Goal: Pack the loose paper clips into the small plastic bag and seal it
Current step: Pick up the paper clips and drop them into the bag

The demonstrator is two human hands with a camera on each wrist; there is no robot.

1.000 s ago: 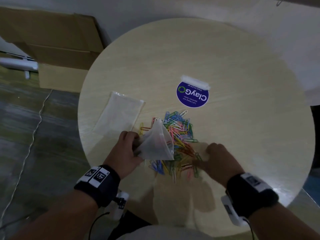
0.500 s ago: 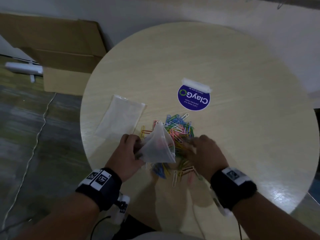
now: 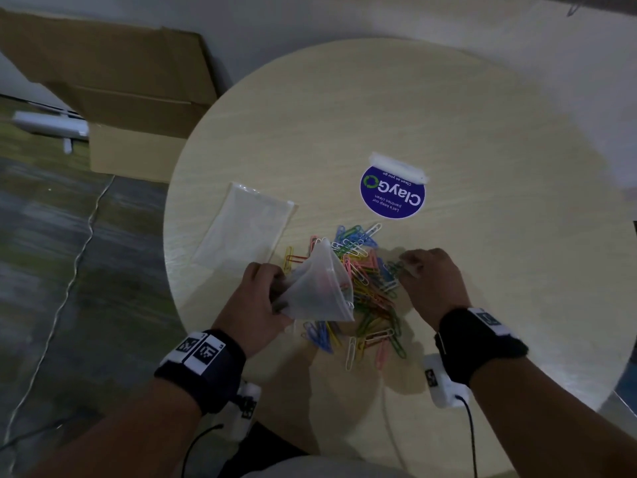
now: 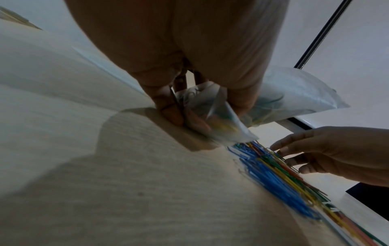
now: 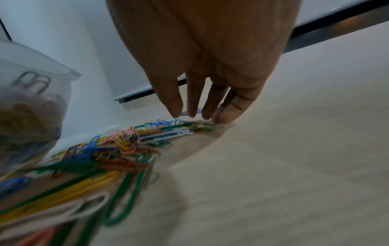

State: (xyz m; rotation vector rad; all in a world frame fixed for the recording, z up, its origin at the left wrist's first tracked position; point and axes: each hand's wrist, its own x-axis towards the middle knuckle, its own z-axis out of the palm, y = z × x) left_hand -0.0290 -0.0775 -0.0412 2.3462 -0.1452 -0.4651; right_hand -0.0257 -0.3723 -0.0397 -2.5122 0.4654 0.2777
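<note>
Left hand [image 3: 256, 301]: you pinch the small plastic bag [image 3: 319, 288] over the pile, mouth ready
Right hand [image 3: 432, 279]: your spread fingers rake paper clips [image 3: 365, 270] together

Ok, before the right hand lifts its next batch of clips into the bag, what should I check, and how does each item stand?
1. Left hand grips the small plastic bag: ok.
2. Bag mouth open enough: cannot tell.
3. Bag already holds some clips: ok.
4. Right hand fingertips on the paper clips: ok.
5. Clips actually pinched: cannot tell.
6. Spare bag lies clear of the pile: ok.
</note>
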